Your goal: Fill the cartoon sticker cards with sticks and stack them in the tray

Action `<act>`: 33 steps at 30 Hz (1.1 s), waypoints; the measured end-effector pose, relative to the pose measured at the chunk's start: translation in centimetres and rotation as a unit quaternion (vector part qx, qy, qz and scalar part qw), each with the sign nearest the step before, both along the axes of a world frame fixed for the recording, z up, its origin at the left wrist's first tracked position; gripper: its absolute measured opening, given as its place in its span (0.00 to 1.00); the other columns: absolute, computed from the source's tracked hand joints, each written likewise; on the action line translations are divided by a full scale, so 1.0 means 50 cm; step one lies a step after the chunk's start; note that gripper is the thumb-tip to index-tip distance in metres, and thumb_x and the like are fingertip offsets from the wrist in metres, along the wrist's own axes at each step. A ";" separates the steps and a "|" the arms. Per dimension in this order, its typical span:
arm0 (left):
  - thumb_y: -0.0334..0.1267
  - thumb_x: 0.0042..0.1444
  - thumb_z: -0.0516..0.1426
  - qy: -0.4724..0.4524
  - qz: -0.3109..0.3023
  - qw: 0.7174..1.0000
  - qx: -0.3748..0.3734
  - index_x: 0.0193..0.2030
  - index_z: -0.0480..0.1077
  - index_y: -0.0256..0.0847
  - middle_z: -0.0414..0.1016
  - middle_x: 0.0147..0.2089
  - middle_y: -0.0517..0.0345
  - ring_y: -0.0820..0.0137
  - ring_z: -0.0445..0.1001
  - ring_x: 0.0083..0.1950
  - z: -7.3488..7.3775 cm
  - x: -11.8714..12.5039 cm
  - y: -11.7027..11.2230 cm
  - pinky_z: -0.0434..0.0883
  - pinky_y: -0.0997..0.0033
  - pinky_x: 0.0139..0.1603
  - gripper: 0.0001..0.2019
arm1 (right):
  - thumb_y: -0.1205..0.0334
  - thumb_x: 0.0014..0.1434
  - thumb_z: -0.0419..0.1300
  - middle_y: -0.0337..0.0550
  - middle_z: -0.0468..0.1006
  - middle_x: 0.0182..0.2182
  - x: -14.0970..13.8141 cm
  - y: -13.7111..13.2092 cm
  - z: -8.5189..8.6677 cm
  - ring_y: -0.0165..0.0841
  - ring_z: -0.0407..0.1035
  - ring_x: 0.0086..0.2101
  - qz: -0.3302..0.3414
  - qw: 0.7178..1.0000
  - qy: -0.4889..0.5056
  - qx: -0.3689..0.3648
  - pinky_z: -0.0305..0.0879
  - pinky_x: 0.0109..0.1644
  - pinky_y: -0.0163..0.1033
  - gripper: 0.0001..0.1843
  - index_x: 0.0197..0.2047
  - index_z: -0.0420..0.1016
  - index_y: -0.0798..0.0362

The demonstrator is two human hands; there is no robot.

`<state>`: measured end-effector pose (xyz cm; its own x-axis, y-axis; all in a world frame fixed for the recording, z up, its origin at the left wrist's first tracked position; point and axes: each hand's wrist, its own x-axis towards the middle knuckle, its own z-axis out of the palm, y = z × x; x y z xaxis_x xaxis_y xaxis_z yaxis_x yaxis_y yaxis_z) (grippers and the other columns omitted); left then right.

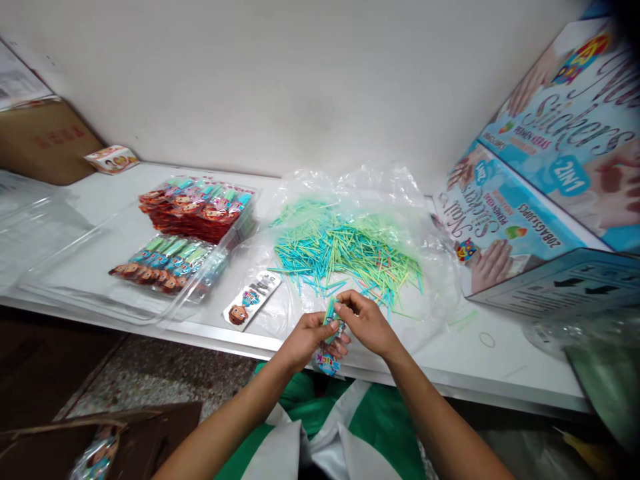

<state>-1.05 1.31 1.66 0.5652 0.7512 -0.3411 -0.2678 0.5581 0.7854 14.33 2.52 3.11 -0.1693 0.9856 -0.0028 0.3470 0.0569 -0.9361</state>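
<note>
My left hand (306,339) grips a small clear printed packet (326,364) near the table's front edge, its fingers closed around it. Green and blue sticks (330,311) stand out of the packet's top. My right hand (367,325) pinches those sticks from the right, thumb and fingertips together. Just beyond both hands, a loose pile of thin green and blue sticks (327,250) lies on a clear plastic bag (400,183). To the left of my hands rests a flat white pouch (253,300) printed with a cartoon head.
Filled packets (190,210) are stacked at the left, with a row of packets (163,263) before them, in a clear plastic tray (95,233). Large printed boxes (500,220) stand right; a brown carton (45,143) stands far left. A rubber band (487,340) lies near the right front.
</note>
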 end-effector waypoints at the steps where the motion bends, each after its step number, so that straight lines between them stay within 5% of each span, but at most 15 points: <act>1: 0.47 0.47 0.61 0.000 -0.001 1.000 0.000 0.33 0.69 0.32 0.75 0.30 0.50 0.69 0.73 0.25 -0.001 0.000 0.000 0.69 0.71 0.28 0.17 | 0.57 0.56 0.54 0.37 0.67 0.26 0.000 0.000 0.000 0.28 0.61 0.28 -0.001 1.000 -0.001 0.001 0.59 0.32 0.34 0.08 0.35 0.68 0.52; 8: 0.46 0.49 0.60 -0.010 -0.007 1.000 -0.002 0.36 0.69 0.32 0.75 0.31 0.50 0.69 0.74 0.26 -0.008 0.001 -0.001 0.69 0.71 0.28 0.16 | 0.63 0.54 0.52 0.35 0.65 0.25 -0.005 -0.001 -0.003 0.29 0.61 0.27 -0.015 1.000 0.006 0.010 0.59 0.32 0.34 0.03 0.34 0.64 0.51; 15: 0.46 0.48 0.60 -0.005 -0.012 1.000 -0.008 0.36 0.68 0.33 0.75 0.31 0.50 0.69 0.74 0.26 -0.005 0.002 -0.003 0.70 0.71 0.27 0.16 | 0.61 0.57 0.50 0.38 0.69 0.33 -0.007 -0.005 0.002 0.30 0.65 0.32 0.007 0.999 0.037 -0.011 0.61 0.35 0.35 0.09 0.42 0.64 0.49; 23: 0.47 0.46 0.61 0.007 -0.019 1.000 -0.007 0.35 0.67 0.33 0.76 0.31 0.50 0.68 0.74 0.27 0.000 -0.001 -0.003 0.70 0.71 0.28 0.18 | 0.56 0.60 0.50 0.35 0.65 0.26 -0.002 -0.002 0.012 0.27 0.60 0.28 0.020 0.999 0.033 0.024 0.58 0.33 0.33 0.10 0.32 0.65 0.52; 33: 0.47 0.48 0.59 0.044 -0.026 0.998 0.034 0.34 0.67 0.33 0.75 0.30 0.53 0.70 0.73 0.26 0.000 -0.010 0.005 0.69 0.72 0.28 0.16 | 0.58 0.59 0.51 0.36 0.68 0.27 0.005 0.008 0.011 0.28 0.62 0.30 0.021 0.999 0.016 0.028 0.59 0.35 0.33 0.09 0.33 0.68 0.53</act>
<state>-1.54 1.54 1.65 0.5745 0.7447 -0.3397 -0.1685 0.5138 0.8412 14.60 2.94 3.68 -0.2092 0.9761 0.0589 0.3131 0.1239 -0.9416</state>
